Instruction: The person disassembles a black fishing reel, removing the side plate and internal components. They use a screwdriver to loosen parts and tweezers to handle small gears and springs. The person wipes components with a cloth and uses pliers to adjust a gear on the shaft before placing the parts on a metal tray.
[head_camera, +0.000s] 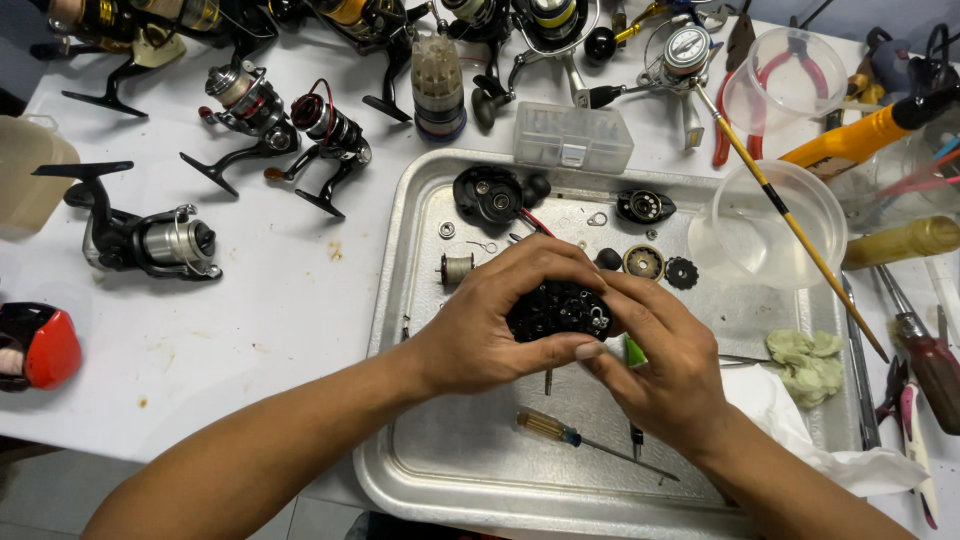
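The metal tray (420, 330) is lying strewn with removed parts — a side cover (487, 194), a gear (643, 262), a spool (456, 268) — so the teardown is looking well along. Above its middle, the left hand (490, 320) and right hand (665, 365) are both gripping the black baitcasting reel body (556, 310), its mechanism exposed.

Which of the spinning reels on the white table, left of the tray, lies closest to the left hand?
The silver-spooled black spinning reel, alone at mid-left. The other reels sit farther up the table from the left hand.
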